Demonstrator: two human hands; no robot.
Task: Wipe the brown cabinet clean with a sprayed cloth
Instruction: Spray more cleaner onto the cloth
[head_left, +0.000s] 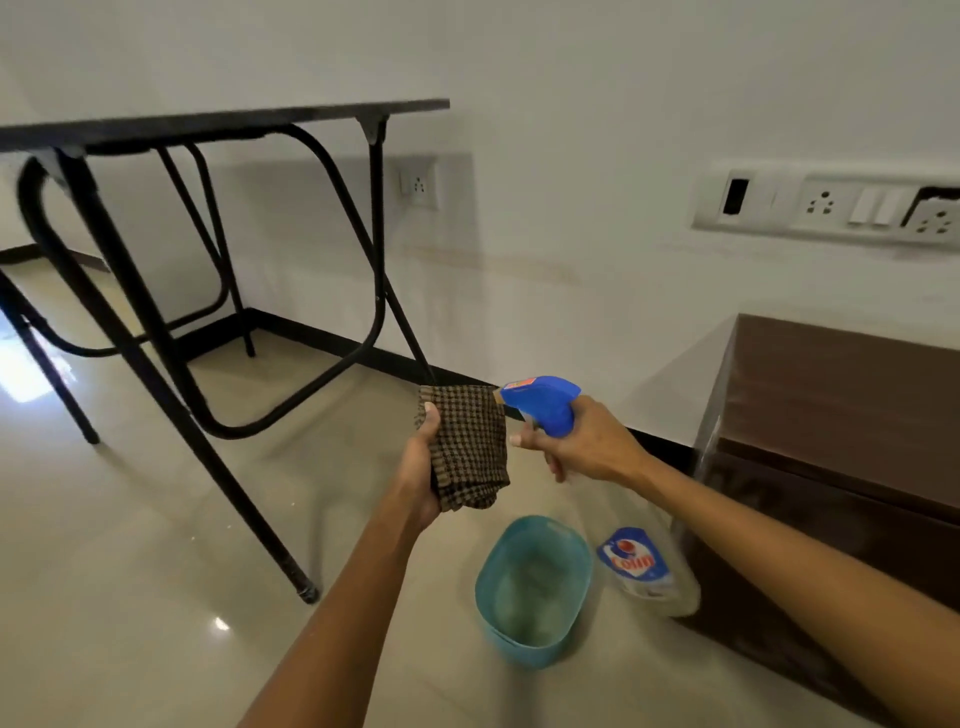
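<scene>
My left hand (422, 467) holds a folded brown checked cloth (470, 447) upright in front of me. My right hand (587, 447) grips the neck of a clear spray bottle (644, 566) with a blue trigger head (545, 402); its nozzle points at the cloth from a few centimetres away, and one finger rests on the trigger. The bottle carries a blue and red label. The brown cabinet (841, 431) stands low on the right against the wall, its top and front glossy with reflections.
A teal plastic basket (532, 590) sits on the beige tiled floor below my hands. A black folding table (208, 124) with metal legs stands at left. White wall sockets (826, 205) are mounted above the cabinet.
</scene>
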